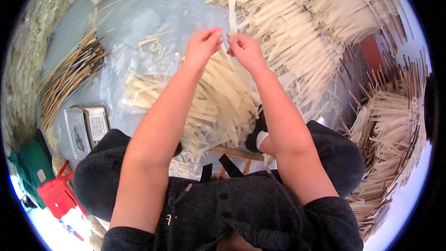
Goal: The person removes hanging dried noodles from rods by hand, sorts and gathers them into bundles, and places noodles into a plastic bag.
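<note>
Pale strips (283, 23) spread in overlapping rows beyond and to the right of a loose heap (223, 90) of similar strips, seen between the person's forearms, while a bundle of brown sticks (76, 72) lies to the heap's left. Over the heap's far edge, the right hand (246, 52) has its grip pinching the near end of a single strip (232, 9) that points away from the heap; the left hand (203, 46) is just beside, its grip too blurred to tell.
</note>
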`<state>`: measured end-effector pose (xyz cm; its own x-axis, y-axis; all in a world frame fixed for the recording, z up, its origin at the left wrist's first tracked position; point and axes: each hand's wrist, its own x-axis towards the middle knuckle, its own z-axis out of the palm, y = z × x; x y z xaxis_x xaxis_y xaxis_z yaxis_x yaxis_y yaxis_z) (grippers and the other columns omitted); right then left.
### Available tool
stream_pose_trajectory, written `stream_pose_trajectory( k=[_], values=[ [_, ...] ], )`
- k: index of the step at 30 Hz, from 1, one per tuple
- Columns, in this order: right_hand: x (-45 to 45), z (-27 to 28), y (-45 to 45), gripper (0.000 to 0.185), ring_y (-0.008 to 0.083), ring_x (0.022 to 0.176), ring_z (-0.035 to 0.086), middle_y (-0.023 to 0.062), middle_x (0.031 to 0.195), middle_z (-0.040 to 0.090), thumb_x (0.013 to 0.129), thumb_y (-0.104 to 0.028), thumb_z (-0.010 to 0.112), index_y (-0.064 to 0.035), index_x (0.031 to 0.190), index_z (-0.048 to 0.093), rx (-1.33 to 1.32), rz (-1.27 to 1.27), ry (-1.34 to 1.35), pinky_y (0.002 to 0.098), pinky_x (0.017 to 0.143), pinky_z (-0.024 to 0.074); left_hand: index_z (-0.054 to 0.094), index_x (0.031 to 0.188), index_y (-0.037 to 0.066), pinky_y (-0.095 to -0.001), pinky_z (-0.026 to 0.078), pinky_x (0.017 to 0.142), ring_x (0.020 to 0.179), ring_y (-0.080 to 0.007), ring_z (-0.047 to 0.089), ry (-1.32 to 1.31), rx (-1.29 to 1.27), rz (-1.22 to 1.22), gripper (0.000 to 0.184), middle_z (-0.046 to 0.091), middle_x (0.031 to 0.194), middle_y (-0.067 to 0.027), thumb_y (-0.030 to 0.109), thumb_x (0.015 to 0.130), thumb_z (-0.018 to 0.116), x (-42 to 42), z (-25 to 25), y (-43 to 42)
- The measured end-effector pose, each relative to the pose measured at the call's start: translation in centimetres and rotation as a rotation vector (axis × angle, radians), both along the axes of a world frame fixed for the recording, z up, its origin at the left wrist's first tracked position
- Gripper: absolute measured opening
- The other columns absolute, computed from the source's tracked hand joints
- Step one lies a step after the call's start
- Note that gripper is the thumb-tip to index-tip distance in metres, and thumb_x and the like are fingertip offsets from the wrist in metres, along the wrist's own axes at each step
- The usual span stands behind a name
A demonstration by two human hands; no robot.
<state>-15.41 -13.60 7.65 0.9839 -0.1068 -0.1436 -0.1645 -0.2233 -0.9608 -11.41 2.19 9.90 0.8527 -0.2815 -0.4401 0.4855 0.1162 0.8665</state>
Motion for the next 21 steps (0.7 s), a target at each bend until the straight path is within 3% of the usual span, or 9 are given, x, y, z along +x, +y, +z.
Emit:
stream_pose_trajectory(
  k=[2,5,12,14,15,17,18,19,21],
  values=[
    [-0.9,0.3,0.2,0.033,0.0332,0.083,0.066,0.0198,0.089,0.068,0.096,-0.03,0.05,-0.0017,0.109,0.062,-0.653,0.141,0.16,0.042,0.075,0.0519,0.057,0.122,0.002,-0.0283,0.049,0.085,0.096,-0.0148,0.059,0.206,-0.038,0.141,0.036,0.061,0.107,-0.0048,0.023,0.093,0.06,-3.7,-3.9,2.2],
    [-2.6,-2.3,0.2,0.036,0.0405,0.094,0.063,0.0233,0.101,0.066,0.095,-0.028,0.038,-0.0057,0.113,0.06,-0.895,0.237,0.31,0.0518,0.082,0.049,0.053,0.123,0.002,-0.0323,0.046,0.092,0.104,-0.0197,0.056,0.476,0.034,0.151,0.037,0.059,0.115,-0.008,0.02,0.091,0.059,-8.5,-9.3,4.4],
    [-2.1,-3.5,-0.3,0.037,0.0399,0.092,0.065,0.0236,0.101,0.067,0.095,-0.024,0.035,-0.0039,0.115,0.059,-0.982,0.219,0.37,0.0498,0.081,0.0503,0.052,0.123,0.0,-0.0355,0.044,0.087,0.104,-0.0226,0.055,0.512,0.215,0.115,0.043,0.058,0.117,-0.0126,0.019,0.086,0.06,-10.9,-12.9,3.8],
    [-0.5,-5.2,-3.3,0.043,0.0276,0.081,0.067,0.0201,0.098,0.068,0.096,-0.025,0.039,-0.0025,0.131,0.048,-0.02,-0.11,0.359,0.0396,0.074,0.0533,0.047,0.129,-0.001,-0.0373,0.042,0.094,0.115,-0.0261,0.051,0.42,0.355,0.018,0.055,0.055,0.124,-0.0157,0.02,0.081,0.063,-10.7,-16.3,3.9],
    [-0.3,-4.6,-4.1,0.043,0.0276,0.081,0.067,0.0201,0.098,0.068,0.096,-0.025,0.039,-0.0025,0.131,0.048,-0.028,-0.105,0.367,0.0396,0.074,0.0533,0.047,0.129,-0.001,-0.0373,0.042,0.094,0.115,-0.0261,0.051,0.429,0.348,0.021,0.055,0.055,0.124,-0.0157,0.02,0.081,0.063,-10.7,-16.7,3.8],
    [0.3,-2.5,-5.4,0.046,0.0189,0.073,0.065,0.0169,0.095,0.068,0.095,-0.025,0.044,-0.0021,0.134,0.046,-0.235,0.0,0.583,0.0319,0.069,0.0531,0.041,0.132,-0.007,-0.0392,0.038,0.103,0.12,-0.0414,0.046,0.34,0.601,0.043,0.071,0.047,0.128,-0.029,0.021,0.073,0.067,-10.4,-16.8,3.2],
    [0.2,-3.4,-6.8,0.046,0.0189,0.073,0.065,0.0169,0.095,0.068,0.095,-0.025,0.044,-0.0021,0.134,0.046,-0.242,0.005,0.589,0.0319,0.069,0.0531,0.041,0.132,-0.007,-0.0392,0.038,0.103,0.12,-0.0414,0.046,0.348,0.595,0.045,0.071,0.047,0.128,-0.029,0.021,0.073,0.067,-10.3,-15.8,2.9],
    [-0.2,-5.4,-8.4,0.052,0.0226,0.083,0.066,0.0194,0.101,0.067,0.093,-0.03,0.048,-0.0024,0.137,0.043,-0.476,0.306,0.675,0.0339,0.076,0.0526,0.037,0.136,-0.006,-0.0393,0.036,0.105,0.122,-0.0413,0.043,0.357,0.638,0.133,0.074,0.041,0.132,-0.0289,0.019,0.073,0.067,-10.1,-13.8,2.5],
    [-1.6,-8.8,-8.7,0.08,0.0325,0.119,0.055,0.0264,0.126,0.056,0.085,-0.048,0.059,-0.0002,0.144,0.034,-0.896,0.563,0.651,0.0387,0.1,0.0429,0.033,0.139,-0.005,-0.0394,0.034,0.107,0.125,-0.0412,0.04,0.385,0.682,0.234,0.078,0.036,0.136,-0.0288,0.018,0.073,0.066,-10.2,-12.3,2.1]
  ],
)
